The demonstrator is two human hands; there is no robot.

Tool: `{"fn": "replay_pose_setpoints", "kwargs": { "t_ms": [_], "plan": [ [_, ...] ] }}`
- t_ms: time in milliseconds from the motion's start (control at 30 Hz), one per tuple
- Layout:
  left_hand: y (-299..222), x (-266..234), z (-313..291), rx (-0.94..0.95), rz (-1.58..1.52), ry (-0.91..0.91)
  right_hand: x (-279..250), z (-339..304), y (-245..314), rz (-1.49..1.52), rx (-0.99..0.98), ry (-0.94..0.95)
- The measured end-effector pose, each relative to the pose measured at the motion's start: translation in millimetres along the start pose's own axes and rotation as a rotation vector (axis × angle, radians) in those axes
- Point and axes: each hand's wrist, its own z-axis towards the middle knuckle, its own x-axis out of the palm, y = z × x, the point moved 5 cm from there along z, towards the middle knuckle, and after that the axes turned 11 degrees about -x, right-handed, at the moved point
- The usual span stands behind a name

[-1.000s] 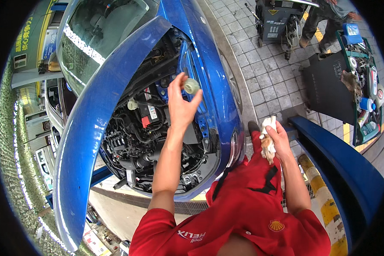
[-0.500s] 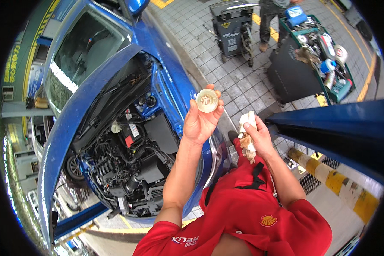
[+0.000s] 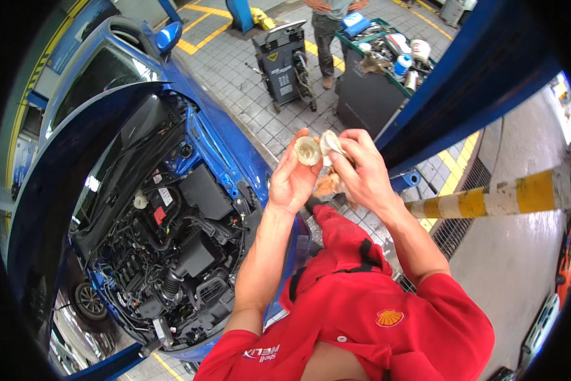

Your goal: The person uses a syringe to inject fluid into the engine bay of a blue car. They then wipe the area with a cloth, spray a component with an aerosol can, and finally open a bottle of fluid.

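Note:
A small round, translucent off-white cap (image 3: 307,151), hollow like a shallow cup, is held between the thumb and fingers of my left hand (image 3: 290,185). Its hollow side faces up toward me. In my right hand (image 3: 366,173) is a crumpled, stained white rag (image 3: 329,143), pinched at the cap's right side. A brownish part of the rag hangs below those fingers. Whether the rag touches the cap's rim is hard to tell. Both hands are raised in front of my body, beside the blue car (image 3: 250,152).
The engine bay (image 3: 196,254) lies uncovered under the raised hood (image 3: 63,146) on the left. A black wheeled machine (image 3: 282,66), a standing person (image 3: 330,38) and a tool cart (image 3: 368,95) are beyond. A blue post (image 3: 450,95) and yellow-white bar (image 3: 489,198) stand right.
My right hand has come up and left, bringing the rag beside the cap. My left hand still holds the cap. The view has turned toward the right.

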Motion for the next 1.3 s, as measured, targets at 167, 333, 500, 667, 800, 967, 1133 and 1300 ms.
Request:
{"fn": "replay_pose_setpoints", "kwargs": {
  "t_ms": [167,333,500,667,800,967,1133,1300],
  "plan": [
    [22,14,-12,-0.023,0.217,-0.007,-11,-6,6,-0.158,-0.120,0.199],
    [31,8,-23,-0.008,0.379,-0.078,-14,-25,10,-0.162,-0.029,0.336],
    [28,6,-21,0.091,0.507,-0.095,-19,-38,0,0.037,0.084,0.404],
    [21,13,-10,0.099,0.452,-0.019,-43,-39,-23,0.314,0.221,0.275],
    [27,22,-2,0.097,0.430,0.008,-71,-43,-39,0.542,0.450,0.051],
    [41,33,10,0.055,0.578,-0.027,-56,-47,-38,0.360,0.281,-0.037],
    [58,30,23,-0.018,0.724,-0.096,-54,-58,-44,0.302,0.224,-0.136],
    [66,30,30,-0.099,0.759,-0.075,-68,-63,-50,0.326,0.211,-0.113]
  ]
}}
